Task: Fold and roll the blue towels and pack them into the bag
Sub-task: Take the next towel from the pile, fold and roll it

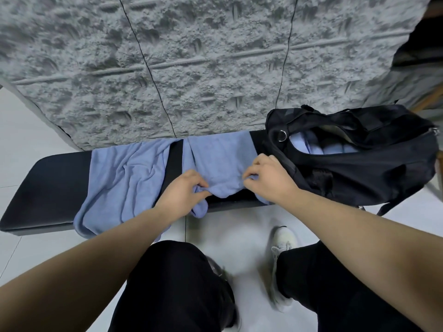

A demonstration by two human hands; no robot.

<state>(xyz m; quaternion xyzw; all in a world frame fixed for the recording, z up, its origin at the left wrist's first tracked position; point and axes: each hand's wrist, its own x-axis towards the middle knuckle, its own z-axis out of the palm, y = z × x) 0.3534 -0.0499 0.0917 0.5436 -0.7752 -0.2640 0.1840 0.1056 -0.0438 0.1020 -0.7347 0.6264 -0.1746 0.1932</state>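
Two blue towels lie across a black bench (48, 188). The right towel (215, 159) is spread flat, and both my hands hold its near edge. My left hand (184, 190) pinches its left corner, which bunches over the bench's front edge. My right hand (266, 173) pinches the right corner. The left towel (124, 183) lies crumpled and hangs over the front edge. A black bag (359, 173) sits on the bench's right end, unzipped, with rolled blue towels (318, 144) showing inside.
A rough grey textured wall (191, 56) rises right behind the bench. White tiled floor (24, 130) lies around it. My legs in black trousers and white shoes (282, 243) stand close in front of the bench.
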